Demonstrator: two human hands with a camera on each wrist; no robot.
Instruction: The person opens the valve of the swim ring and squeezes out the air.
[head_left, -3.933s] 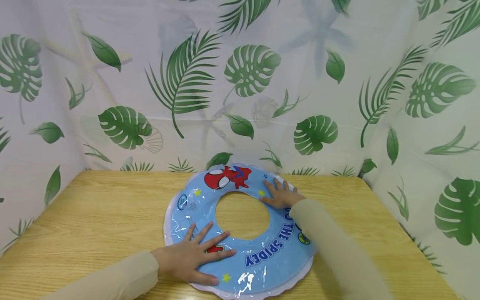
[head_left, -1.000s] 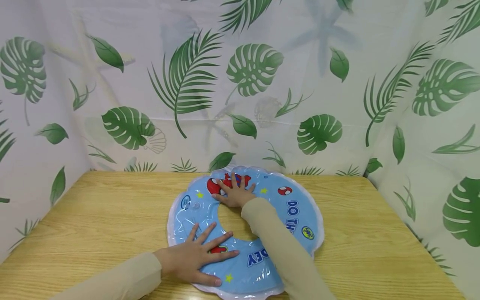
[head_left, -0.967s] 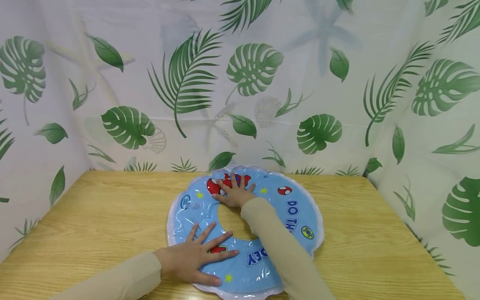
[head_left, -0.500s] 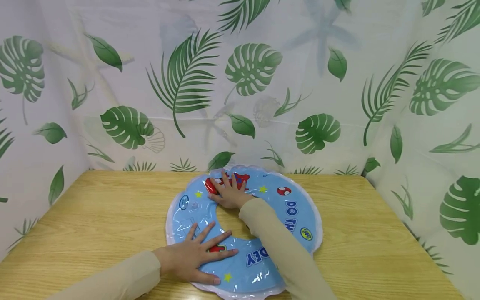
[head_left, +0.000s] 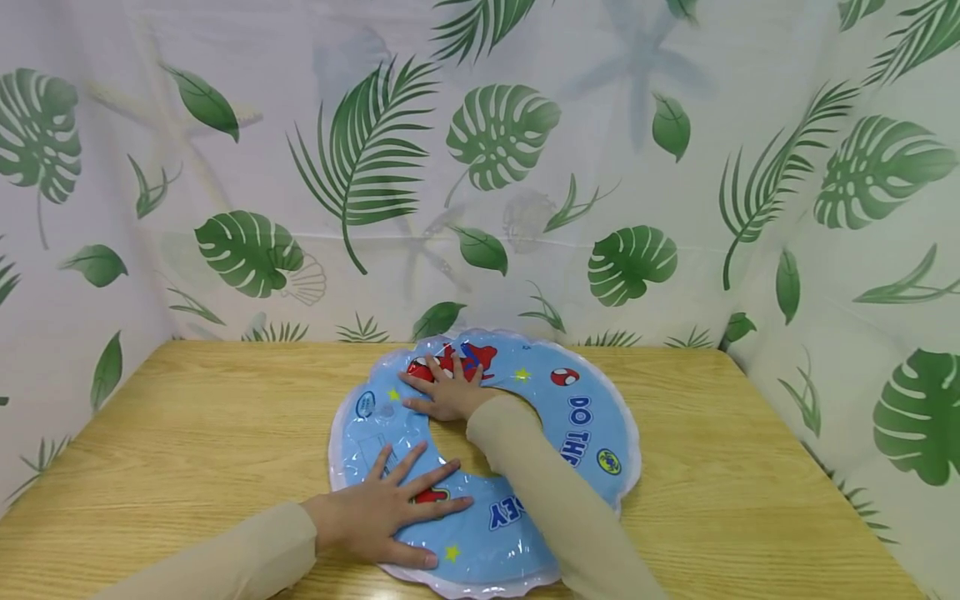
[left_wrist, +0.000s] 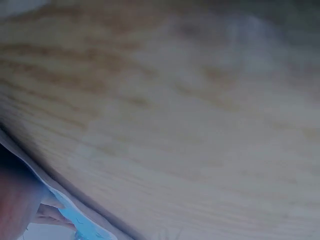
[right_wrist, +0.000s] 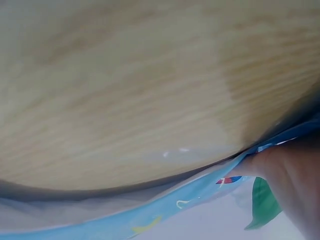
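Note:
A light blue swim ring [head_left: 510,546] with a pale scalloped edge lies flat on the wooden table; it looks thin and slack. Red cartoon figures, yellow stars and blue lettering are printed on it. My left hand [head_left: 386,512] rests on its near-left part with fingers spread. My right hand [head_left: 450,392] presses on the far side, over the red figure, its fingers spread and pointing left. The right sleeve crosses the centre hole and hides some lettering. In the right wrist view the ring's inner edge [right_wrist: 125,217] runs below the right hand [right_wrist: 285,175].
The wooden table [head_left: 225,417] extends to both sides of the ring. A white curtain [head_left: 480,275] printed with green leaves stands behind the table and along both sides.
My right hand has gone from the ring's right side to its far side, then slid slightly left over the red figure. My left hand has stayed on the near-left part.

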